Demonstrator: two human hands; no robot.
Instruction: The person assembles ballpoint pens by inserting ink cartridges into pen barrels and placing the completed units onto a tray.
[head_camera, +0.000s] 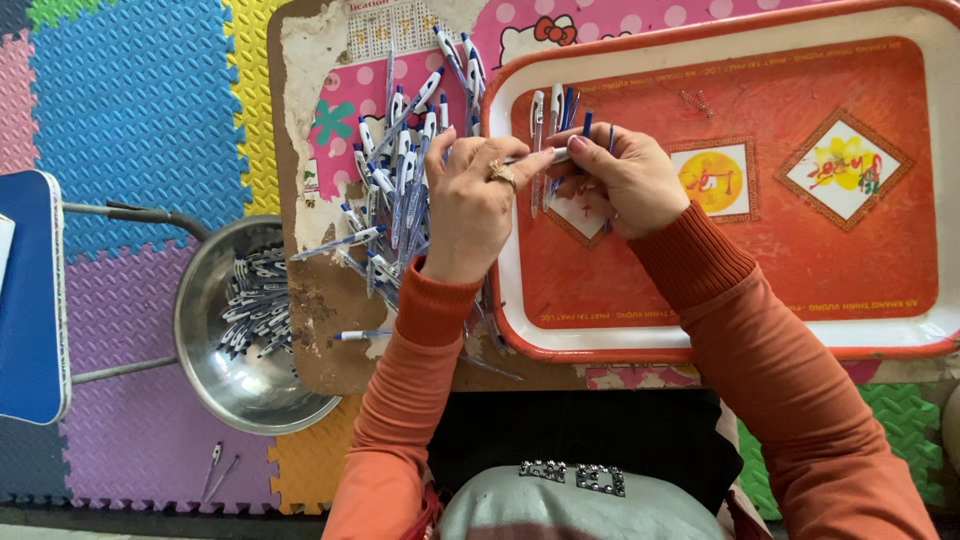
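Note:
My left hand (478, 195) and my right hand (622, 178) meet over the left part of an orange tray (800, 290). Together they pinch a thin white and blue pen (545, 157) held level between the fingertips. My right hand also grips a few blue pen parts (587, 122) that stick up past its fingers. A ring sits on a finger of my left hand. A pile of white and blue pens (400, 170) lies on the worn low table just left of my left hand. A few pens (548, 108) rest on the tray behind my fingers.
A steel bowl (215, 370) holding several pen parts stands on the coloured foam floor mat at the left. A blue stool (30, 300) is at the far left edge. Small springs (697, 101) lie on the tray's far side. Two loose pens (218, 468) lie on the mat.

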